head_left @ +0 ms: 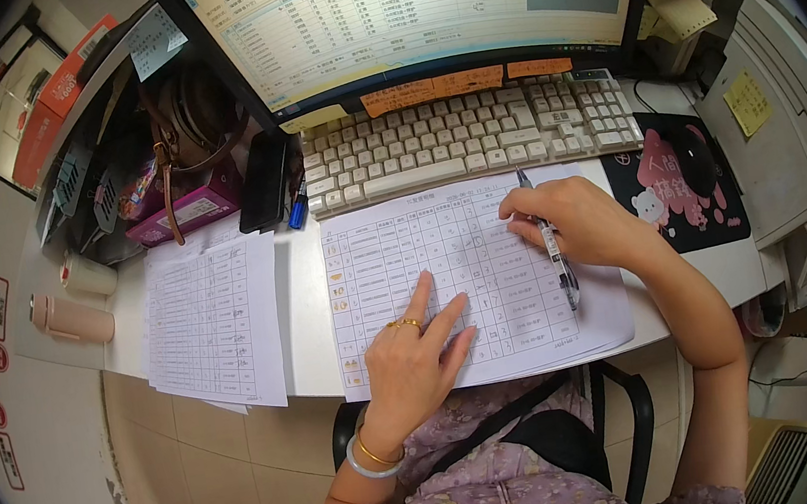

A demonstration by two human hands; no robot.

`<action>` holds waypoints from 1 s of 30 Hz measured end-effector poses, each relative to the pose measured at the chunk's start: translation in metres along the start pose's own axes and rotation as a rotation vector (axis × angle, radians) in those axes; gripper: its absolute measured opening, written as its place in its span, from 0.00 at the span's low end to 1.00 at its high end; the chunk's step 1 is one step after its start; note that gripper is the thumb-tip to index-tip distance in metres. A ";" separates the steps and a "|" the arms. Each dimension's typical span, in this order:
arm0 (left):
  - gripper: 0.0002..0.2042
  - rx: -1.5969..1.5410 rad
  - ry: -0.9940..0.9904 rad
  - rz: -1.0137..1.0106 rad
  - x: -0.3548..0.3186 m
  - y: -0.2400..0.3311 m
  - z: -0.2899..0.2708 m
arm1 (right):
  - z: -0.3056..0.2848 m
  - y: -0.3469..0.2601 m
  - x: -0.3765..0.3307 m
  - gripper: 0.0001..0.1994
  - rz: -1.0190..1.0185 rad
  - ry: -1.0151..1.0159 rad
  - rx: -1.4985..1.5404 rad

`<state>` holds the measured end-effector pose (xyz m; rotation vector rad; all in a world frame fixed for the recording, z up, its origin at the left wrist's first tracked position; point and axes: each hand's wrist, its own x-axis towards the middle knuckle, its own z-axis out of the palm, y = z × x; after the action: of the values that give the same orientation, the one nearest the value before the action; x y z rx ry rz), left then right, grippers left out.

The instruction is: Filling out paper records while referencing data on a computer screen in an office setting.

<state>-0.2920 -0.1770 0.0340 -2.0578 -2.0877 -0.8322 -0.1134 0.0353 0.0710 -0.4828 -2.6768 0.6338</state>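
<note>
A printed form (534, 332) with a ruled table and handwritten marks lies in front of me on the white desk. My left hand (406, 357) rests on it with its fingers spread, the index fingertip touching the middle columns. It wears a gold ring and, at the wrist, two bangles. Over the form's right side, my right hand (576, 221) is closed on a pen (553, 249) with a clear barrel. The pen slants between the fingers, one end towards the keyboard and the other towards me.
A beige keyboard (471, 143) stands behind the form, below a lit monitor (376, 24). To the left are a paper stack (210, 316), a pink bottle (74, 318), a black phone (262, 184) and a blue marker (298, 207). A black mouse (690, 161) sits on a patterned mat (660, 210) at right.
</note>
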 end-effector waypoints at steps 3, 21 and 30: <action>0.17 -0.007 -0.001 0.004 0.001 0.001 -0.001 | 0.000 0.000 -0.001 0.07 -0.005 0.011 -0.001; 0.17 -0.011 0.001 0.001 0.001 0.000 -0.001 | -0.003 -0.003 0.001 0.08 0.009 -0.018 -0.009; 0.17 -0.008 -0.001 0.002 0.001 0.000 0.000 | -0.003 -0.003 0.001 0.09 0.007 -0.022 -0.006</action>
<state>-0.2925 -0.1759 0.0347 -2.0648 -2.0857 -0.8400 -0.1136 0.0343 0.0754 -0.4896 -2.6992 0.6370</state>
